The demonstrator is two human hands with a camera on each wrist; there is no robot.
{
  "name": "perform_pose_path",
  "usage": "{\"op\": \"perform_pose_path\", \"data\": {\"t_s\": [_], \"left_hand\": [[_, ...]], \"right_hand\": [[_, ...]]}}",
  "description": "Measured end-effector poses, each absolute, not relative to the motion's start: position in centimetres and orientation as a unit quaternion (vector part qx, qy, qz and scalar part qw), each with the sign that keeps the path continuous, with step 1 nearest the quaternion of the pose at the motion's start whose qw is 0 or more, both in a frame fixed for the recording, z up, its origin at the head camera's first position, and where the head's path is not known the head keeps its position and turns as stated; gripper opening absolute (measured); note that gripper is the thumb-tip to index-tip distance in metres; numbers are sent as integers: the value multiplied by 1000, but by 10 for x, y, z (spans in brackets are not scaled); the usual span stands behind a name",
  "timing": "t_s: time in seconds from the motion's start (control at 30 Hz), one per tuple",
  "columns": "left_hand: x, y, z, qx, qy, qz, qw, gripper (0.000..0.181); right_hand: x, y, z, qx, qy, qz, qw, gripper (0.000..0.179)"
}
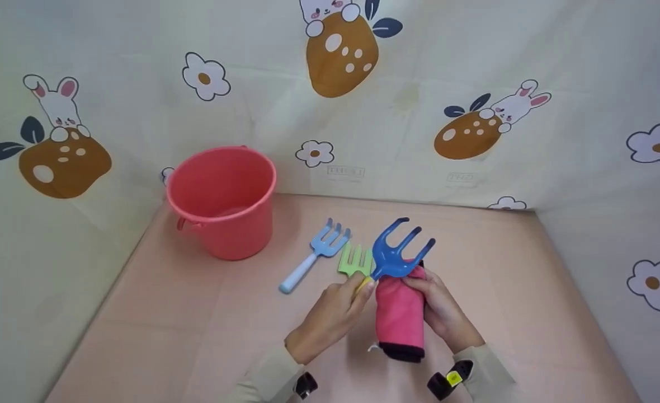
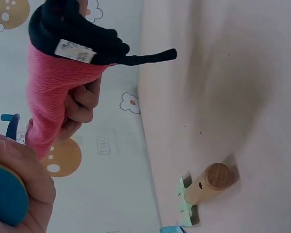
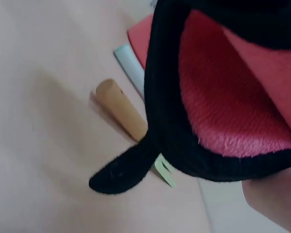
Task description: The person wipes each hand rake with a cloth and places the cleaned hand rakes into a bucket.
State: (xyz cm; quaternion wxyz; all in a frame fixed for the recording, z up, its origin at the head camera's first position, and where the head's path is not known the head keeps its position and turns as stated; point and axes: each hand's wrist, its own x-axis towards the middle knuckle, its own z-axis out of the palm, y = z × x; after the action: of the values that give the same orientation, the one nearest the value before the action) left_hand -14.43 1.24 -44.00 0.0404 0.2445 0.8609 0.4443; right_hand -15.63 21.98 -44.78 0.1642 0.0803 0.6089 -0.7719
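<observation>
My left hand grips a blue three-pronged hand rake by its handle, prongs pointing up and away. In the left wrist view the rounded blue handle end shows in the fist. A pink cloth with black trim is held in my right hand, fingers and thumb around its upper part. The cloth hangs folded, and the rake's head overlaps its top in the head view. Up close, the right wrist view shows the cloth's fuzzy pink inside and a black tab.
Beyond my hands lie a light blue hand fork and a green fork with a wooden handle. A red bucket stands at the back left. Patterned sheets wall in the pinkish tabletop.
</observation>
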Motion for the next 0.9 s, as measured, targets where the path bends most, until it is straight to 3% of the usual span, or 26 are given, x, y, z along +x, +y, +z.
{"op": "perform_pose_path", "data": {"t_s": [0.3,0.5,0.7,0.9], "left_hand": [[-145,18,-441,270,851,451,13,32],[-145,19,-441,275,852,444,35,35],[-145,19,-441,274,856,435,51,35],[-145,15,-444,266,855,439,75,34]], "right_hand": [[-154,212,-446,54,539,-816,203,34],[-151,215,-445,66,524,-821,217,46],[-152,222,-444,38,509,-837,197,22],[-154,226,-443,64,524,-833,165,28]]}}
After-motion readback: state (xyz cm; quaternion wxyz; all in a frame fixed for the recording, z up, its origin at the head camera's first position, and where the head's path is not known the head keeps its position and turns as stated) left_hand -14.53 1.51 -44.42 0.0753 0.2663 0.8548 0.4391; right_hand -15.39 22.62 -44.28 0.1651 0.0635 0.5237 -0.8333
